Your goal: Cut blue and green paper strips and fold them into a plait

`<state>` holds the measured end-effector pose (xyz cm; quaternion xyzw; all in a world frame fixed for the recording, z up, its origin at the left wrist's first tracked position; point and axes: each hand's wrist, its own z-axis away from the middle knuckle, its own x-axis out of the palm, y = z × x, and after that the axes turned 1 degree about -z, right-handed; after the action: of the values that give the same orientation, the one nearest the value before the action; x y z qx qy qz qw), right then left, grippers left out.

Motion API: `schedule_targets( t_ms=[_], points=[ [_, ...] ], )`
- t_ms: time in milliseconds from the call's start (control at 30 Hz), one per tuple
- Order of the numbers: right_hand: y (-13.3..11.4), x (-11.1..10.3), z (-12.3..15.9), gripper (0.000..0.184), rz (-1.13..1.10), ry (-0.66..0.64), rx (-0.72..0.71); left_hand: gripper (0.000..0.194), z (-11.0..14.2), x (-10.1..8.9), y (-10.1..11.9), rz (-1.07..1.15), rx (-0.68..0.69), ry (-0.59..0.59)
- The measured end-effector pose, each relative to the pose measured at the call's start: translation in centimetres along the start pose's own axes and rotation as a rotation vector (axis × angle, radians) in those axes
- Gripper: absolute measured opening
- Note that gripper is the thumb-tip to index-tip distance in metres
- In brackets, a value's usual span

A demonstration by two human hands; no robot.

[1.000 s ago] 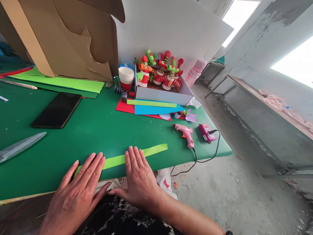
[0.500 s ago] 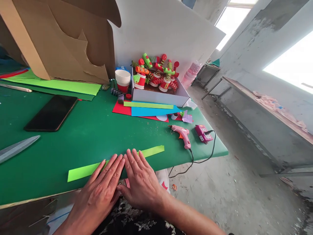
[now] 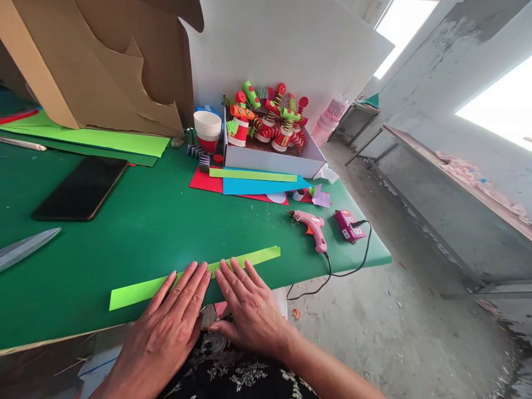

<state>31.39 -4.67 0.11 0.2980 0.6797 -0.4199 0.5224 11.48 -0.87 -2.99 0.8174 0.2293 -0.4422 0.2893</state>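
Observation:
A bright green paper strip (image 3: 137,295) lies slantwise near the front edge of the green table (image 3: 174,221). My left hand (image 3: 170,318) rests flat with its fingertips over the strip's middle. Beside it, my right hand (image 3: 251,310) lies palm down, fingers stretched across the strip a little farther right. A small gap between the two hands shows the strip. Neither hand grasps anything; the strip's two ends stick out to the left and right.
A pink glue gun (image 3: 310,227) and a purple power socket (image 3: 349,226) sit at right, joined by a cable. Behind are a box (image 3: 274,163) of paper-cup figures, stacked paper cups (image 3: 207,130) and coloured paper (image 3: 257,185). At left are a phone (image 3: 81,188) and a grey blade (image 3: 29,248).
My right hand has shifted slightly right along the paper strip, opening a gap from my left hand. The left hand stays nearly in place. The view has moved a little.

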Motion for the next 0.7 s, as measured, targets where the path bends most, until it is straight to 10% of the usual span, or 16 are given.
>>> schedule_targets(
  t_ms=[700],
  points=[
    [0.78,0.48,0.53,0.076,0.019,0.014,0.031,0.059,-0.21,-0.29,0.14,-0.037,0.015,0.000]
  ],
)
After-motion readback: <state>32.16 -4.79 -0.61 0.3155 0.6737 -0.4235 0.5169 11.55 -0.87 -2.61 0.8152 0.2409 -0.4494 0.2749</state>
